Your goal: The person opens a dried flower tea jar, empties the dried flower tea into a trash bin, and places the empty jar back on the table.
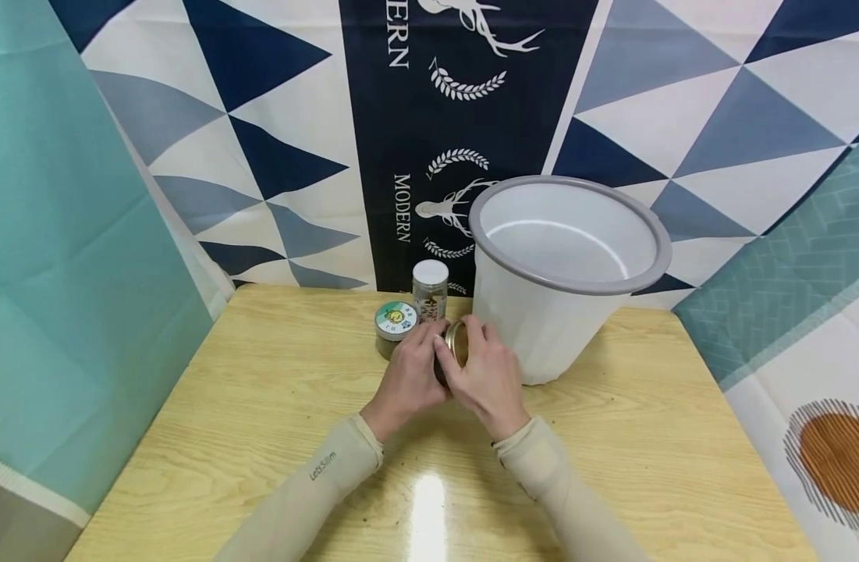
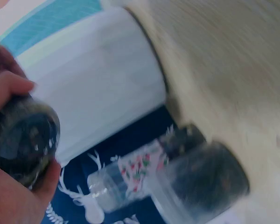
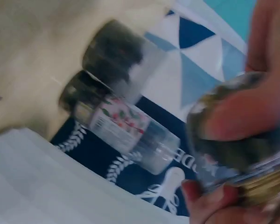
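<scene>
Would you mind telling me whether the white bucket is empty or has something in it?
Empty, as far as visible: the bucket stands upright, and its inside shows only bare white wall.

A pale wooden table (image 1: pixel 275 406) stands against a hanging cloth (image 1: pixel 296 156) printed with navy, grey and white triangles. Down the cloth's middle runs a dark navy band (image 1: pixel 464 101) with white deer, wreaths and the word MODERN. A teal sheet (image 1: pixel 57 273) hangs on the left, another patterned sheet (image 1: pixel 808 312) on the right. Overhead light glares off the tabletop's near edge.
</scene>
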Demonstrator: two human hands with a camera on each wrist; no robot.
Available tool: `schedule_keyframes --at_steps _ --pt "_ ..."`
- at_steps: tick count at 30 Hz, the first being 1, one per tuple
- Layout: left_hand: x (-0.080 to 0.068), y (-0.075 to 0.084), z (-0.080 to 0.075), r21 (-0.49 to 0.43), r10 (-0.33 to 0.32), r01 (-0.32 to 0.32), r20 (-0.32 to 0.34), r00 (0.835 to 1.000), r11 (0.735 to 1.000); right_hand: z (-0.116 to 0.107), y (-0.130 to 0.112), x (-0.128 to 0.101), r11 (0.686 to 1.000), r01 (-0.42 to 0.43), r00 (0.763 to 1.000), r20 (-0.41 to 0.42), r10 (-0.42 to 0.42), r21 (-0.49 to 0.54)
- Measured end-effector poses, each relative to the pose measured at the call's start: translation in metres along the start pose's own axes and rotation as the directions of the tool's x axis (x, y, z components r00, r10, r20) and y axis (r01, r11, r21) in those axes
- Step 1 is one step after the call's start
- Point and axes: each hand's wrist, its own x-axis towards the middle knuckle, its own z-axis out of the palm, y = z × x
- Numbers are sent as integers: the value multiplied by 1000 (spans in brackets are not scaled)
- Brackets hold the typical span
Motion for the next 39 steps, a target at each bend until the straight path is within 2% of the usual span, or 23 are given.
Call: schedule_keyframes --at_steps 4,8,11,14,18,20,23,26,30,32,35,37,39 --pt "5 1 -2 47 57 -58 27 998 997 6 10 2 997 71 993 -95 -69 26" --pt "13 -1 -2 31 78 -81 73 994 996 10 21 6 987 153 978 -148 -146 37" --pt "18 -5 -1 -31 62 -58 147 987 998 11 29 7 971 239 961 -145 -236 4" --pt "19 -9 0 -111 47 -23 220 974 994 10 37 7 942 333 934 -126 -335 -39" --pt "19 -11 1 -167 47 -2 264 963 986 7 43 7 916 396 911 -95 -401 -71" --pt "18 -11 1 -173 49 -3 260 964 985 5 43 7 916 396 913 -82 -400 -68" --pt "17 -11 2 -165 41 2 257 966 986 0 40 5 931 362 931 -28 -363 -36" --pt "18 -11 3 -156 19 24 268 963 987 -11 35 2 960 281 956 82 -281 12" --pt "19 -12 2 -156 15 32 289 957 987 -28 27 1 986 168 963 211 -165 6" --pt "18 -11 2 -166 25 24 284 958 986 -34 25 3 991 130 962 244 -119 -27" --pt "14 -11 4 -174 35 16 283 959 985 -40 24 4 996 91 950 301 -80 -23" --pt "9 -12 4 -168 36 14 292 956 986 -43 26 3 993 114 933 343 -110 7" --pt "4 -12 5 -165 27 26 311 950 986 -45 29 1 985 159 909 380 -174 73"
